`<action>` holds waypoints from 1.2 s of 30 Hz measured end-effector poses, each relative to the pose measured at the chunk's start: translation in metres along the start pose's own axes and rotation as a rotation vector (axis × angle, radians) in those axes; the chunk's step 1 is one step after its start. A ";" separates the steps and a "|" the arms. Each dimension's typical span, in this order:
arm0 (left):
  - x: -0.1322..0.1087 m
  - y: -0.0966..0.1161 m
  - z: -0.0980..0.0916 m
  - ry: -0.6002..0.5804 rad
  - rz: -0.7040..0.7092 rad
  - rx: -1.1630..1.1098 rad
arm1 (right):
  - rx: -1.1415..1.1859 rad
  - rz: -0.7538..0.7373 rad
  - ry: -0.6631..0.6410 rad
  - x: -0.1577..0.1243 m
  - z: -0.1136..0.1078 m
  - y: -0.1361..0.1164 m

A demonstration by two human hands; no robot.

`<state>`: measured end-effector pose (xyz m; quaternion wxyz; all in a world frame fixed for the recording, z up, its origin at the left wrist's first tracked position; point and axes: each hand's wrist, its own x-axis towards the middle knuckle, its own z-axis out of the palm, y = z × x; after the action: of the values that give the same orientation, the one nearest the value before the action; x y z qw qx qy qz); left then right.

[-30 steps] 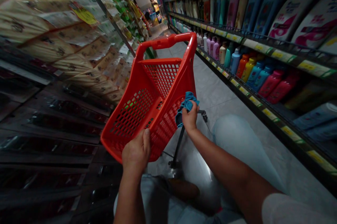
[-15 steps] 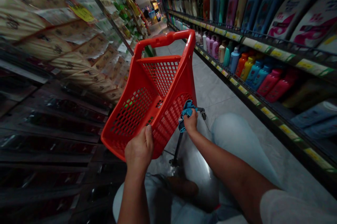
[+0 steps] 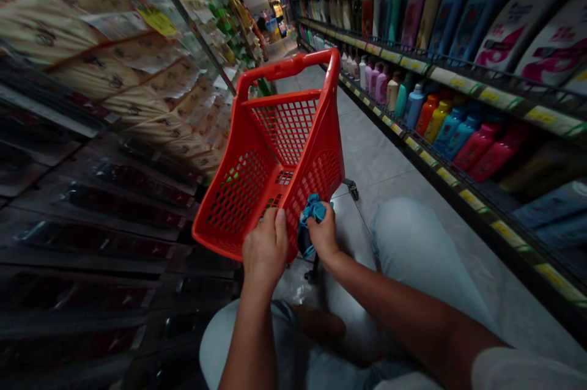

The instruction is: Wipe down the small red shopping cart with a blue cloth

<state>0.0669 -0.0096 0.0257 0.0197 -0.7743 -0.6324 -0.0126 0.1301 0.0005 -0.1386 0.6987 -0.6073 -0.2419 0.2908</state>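
A red plastic shopping cart (image 3: 316, 161) with perforated sides stands tilted in front of me, and no goods show inside it. My left hand (image 3: 266, 243) is closed over the rim at its near corner, thumb on top. Bunched in my right hand (image 3: 323, 231) is a blue cloth (image 3: 312, 209) with a dark part hanging below. The cloth is against or very close to the cart's right outer side. My right fingers are wrapped round it and partly hidden.
Shelves (image 3: 458, 81) of colourful bottles line the right side. Packed goods in clear wrapping (image 3: 151, 90) and dark boxes (image 3: 114, 206) rise close on the left. The tiled floor (image 3: 367, 139) runs ahead between them. A cart caster (image 3: 353, 190) rests near my right knee (image 3: 408, 237).
My right hand and the cloth have moved down and left along the cart's side. My left hand, still on the rim, and the cart's near end have shifted right and slightly up.
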 end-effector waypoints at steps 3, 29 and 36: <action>-0.001 0.005 0.003 -0.006 0.044 -0.114 | 0.000 -0.218 -0.168 -0.032 -0.009 -0.032; -0.005 -0.027 0.042 0.210 0.197 -0.013 | -0.144 -0.163 -0.029 -0.018 -0.054 -0.009; -0.001 -0.013 0.035 0.251 0.345 -0.083 | -0.161 -0.204 0.035 0.015 -0.077 -0.009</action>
<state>0.0534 -0.0059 -0.0094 0.0684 -0.8635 -0.4820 -0.1315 0.1946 -0.0444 -0.1412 0.6776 -0.6386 -0.3129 0.1873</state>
